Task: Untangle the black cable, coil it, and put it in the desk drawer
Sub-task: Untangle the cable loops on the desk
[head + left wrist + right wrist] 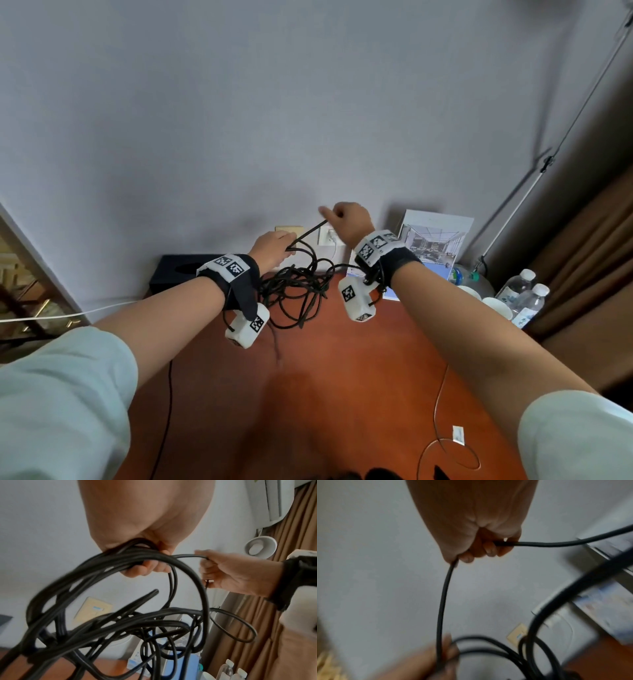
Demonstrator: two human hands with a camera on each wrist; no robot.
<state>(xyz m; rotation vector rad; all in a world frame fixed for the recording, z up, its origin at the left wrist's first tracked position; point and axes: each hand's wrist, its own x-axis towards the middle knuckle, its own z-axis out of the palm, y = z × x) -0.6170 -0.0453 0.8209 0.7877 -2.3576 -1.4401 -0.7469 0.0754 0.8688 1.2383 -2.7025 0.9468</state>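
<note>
A tangled black cable [297, 287] hangs in loops above the reddish-brown desk [325, 377]. My left hand [272, 251] grips a bunch of its strands [120, 555], fingers curled round them. My right hand [349, 219], higher and to the right, holds a single strand in a fist [479, 545]; that strand [443, 595] runs taut down to the left hand [436, 660]. The right hand [223, 572] shows in the left wrist view with the cable passing through it. No drawer is in view.
A black box [178, 270] stands at the desk's back left, a brochure [431, 240] leans on the wall. Water bottles [524, 294] and white cups [486, 301] crowd the right back corner. A thin white wire [442, 435] lies on the desk. Wall sockets [329, 236] sit behind the hands.
</note>
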